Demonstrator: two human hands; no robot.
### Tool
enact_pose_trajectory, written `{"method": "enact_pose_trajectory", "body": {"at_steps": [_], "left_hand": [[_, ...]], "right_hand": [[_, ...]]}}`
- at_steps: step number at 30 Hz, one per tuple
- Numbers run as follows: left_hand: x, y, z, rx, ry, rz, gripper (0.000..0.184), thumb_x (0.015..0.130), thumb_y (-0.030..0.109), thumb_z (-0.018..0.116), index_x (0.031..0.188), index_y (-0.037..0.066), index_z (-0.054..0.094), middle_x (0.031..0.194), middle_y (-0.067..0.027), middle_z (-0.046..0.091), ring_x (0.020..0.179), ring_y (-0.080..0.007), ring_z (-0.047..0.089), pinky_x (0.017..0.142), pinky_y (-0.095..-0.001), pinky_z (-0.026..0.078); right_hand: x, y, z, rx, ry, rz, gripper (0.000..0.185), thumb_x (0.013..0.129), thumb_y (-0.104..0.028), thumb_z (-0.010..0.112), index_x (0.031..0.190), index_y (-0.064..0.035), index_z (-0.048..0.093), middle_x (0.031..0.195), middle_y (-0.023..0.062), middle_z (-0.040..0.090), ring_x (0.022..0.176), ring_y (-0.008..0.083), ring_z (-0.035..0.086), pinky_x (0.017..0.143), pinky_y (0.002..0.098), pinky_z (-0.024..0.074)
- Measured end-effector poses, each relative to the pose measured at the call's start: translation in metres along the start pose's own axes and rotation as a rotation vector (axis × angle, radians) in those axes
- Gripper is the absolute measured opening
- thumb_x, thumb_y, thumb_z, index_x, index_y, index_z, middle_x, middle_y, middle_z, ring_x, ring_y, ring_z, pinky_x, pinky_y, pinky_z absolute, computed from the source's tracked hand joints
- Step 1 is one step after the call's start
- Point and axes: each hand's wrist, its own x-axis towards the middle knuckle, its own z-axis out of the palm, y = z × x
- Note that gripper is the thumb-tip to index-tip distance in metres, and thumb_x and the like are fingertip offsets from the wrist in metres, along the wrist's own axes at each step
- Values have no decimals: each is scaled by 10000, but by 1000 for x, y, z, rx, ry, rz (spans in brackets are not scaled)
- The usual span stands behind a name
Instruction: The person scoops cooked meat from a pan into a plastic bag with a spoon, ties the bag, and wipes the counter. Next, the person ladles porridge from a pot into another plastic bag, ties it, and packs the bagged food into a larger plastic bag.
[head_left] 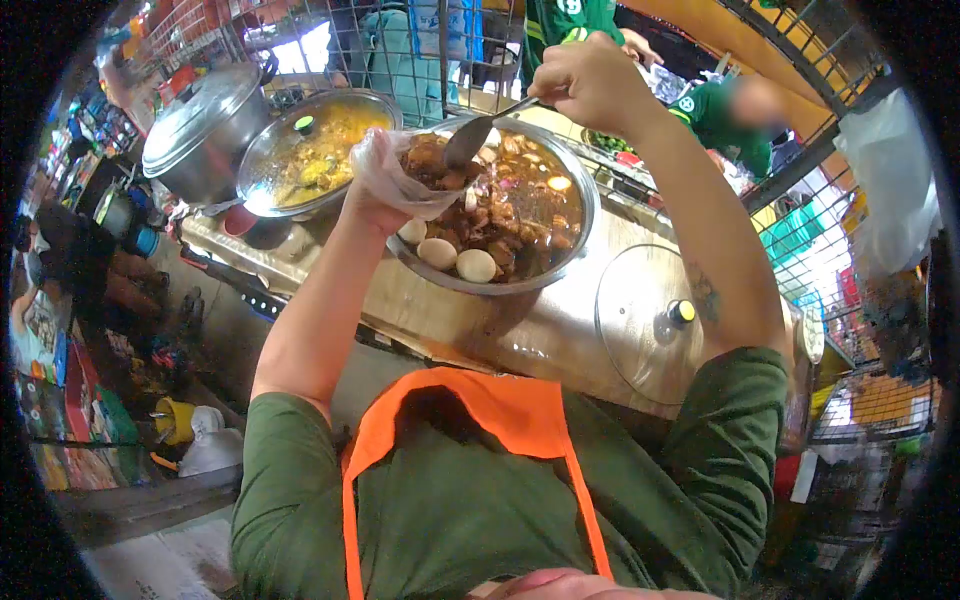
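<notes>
My left hand is closed round a clear plastic bag, whose mouth is spread wide over the left rim of a large metal basin. Dark brown stewed meat fills the bag's opening. My right hand, raised above the basin's far side, grips the handle of a metal serving spoon. The spoon's bowl tilts down at the bag's mouth, touching or just over the meat. Brown stew with meat chunks and several whole eggs lies in the basin.
Left of the basin stand a glass-lidded pan of yellow stew and a big lidded pot. A glass lid lies on the table at right. Wire mesh borders the back; people in green are beyond it.
</notes>
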Motion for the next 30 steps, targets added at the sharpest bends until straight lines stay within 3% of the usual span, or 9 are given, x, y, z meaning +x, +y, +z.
{"method": "enact_pose_trajectory", "body": {"at_steps": [1, 3, 6, 11, 18, 20, 25, 28, 30], "left_hand": [[1, 2, 0, 1, -1, 7, 761, 830, 661, 329, 1204, 10, 454, 1165, -200, 525, 1045, -361, 537, 860, -500, 462], [2, 6, 2, 5, -23, 9, 595, 879, 521, 387, 1096, -15, 528, 1023, -137, 604, 916, -258, 600, 834, -387, 502], [3, 12, 11, 162, -28, 85, 503, 878, 442, 438, 1049, -19, 545, 983, -134, 616, 871, -245, 610, 794, -368, 517], [15, 7, -9, 221, 30, 73, 482, 849, 406, 499, 1032, -37, 549, 971, -158, 617, 862, -270, 620, 765, -366, 520], [17, 2, 7, 200, 11, 99, 431, 865, 334, 491, 1063, -45, 542, 985, -173, 614, 888, -287, 624, 801, -374, 523], [18, 2, -15, 180, 22, 95, 429, 868, 331, 482, 1067, -45, 539, 995, -175, 611, 893, -291, 621, 809, -389, 520], [8, 14, -21, -154, 53, 100, 443, 871, 339, 459, 1087, -42, 528, 1036, -178, 597, 918, -302, 610, 835, -439, 508], [4, 19, -15, -90, 102, 121, 513, 866, 403, 451, 1113, -43, 510, 1076, -179, 579, 948, -304, 596, 847, -451, 501], [0, 21, -14, -78, 128, 139, 699, 850, 569, 397, 1160, -53, 474, 1117, -186, 555, 1004, -311, 567, 887, -452, 472]], "right_hand": [[0, 0, -2, -4, 2, -6, 27, 662, -201, 634, 673, -181, 620, 661, -23, 566, 700, 189, 572, 688, 366, 355], [-1, 0, -4, -93, 83, -53, 77, 670, -236, 647, 645, -179, 602, 655, -28, 556, 693, 184, 564, 667, 359, 341], [-4, 1, -9, -86, 75, -76, 138, 683, -289, 656, 633, -178, 591, 647, -32, 539, 702, 171, 562, 662, 351, 337], [-2, -2, -8, -76, 196, -58, 123, 674, -285, 646, 626, -187, 588, 653, -32, 531, 707, 166, 563, 659, 355, 344], [4, -20, 3, -157, 140, -129, 77, 666, -224, 613, 614, -177, 581, 650, -15, 510, 708, 185, 552, 650, 358, 350], [-3, -17, 1, -117, 180, -82, 58, 651, -136, 636, 661, -192, 627, 623, -21, 472, 688, 167, 525, 650, 336, 341], [-24, -1, -1, -227, 101, -47, 53, 688, -174, 593, 636, -183, 600, 667, -6, 523, 725, 193, 552, 670, 375, 362], [-39, 8, 7, -341, -68, 134, 82, 697, -153, 563, 685, -168, 643, 687, 29, 580, 728, 212, 600, 652, 390, 390], [-51, 0, 11, -393, -238, 255, 92, 699, -153, 556, 685, -154, 648, 689, 46, 590, 710, 221, 606, 629, 398, 394]]}}
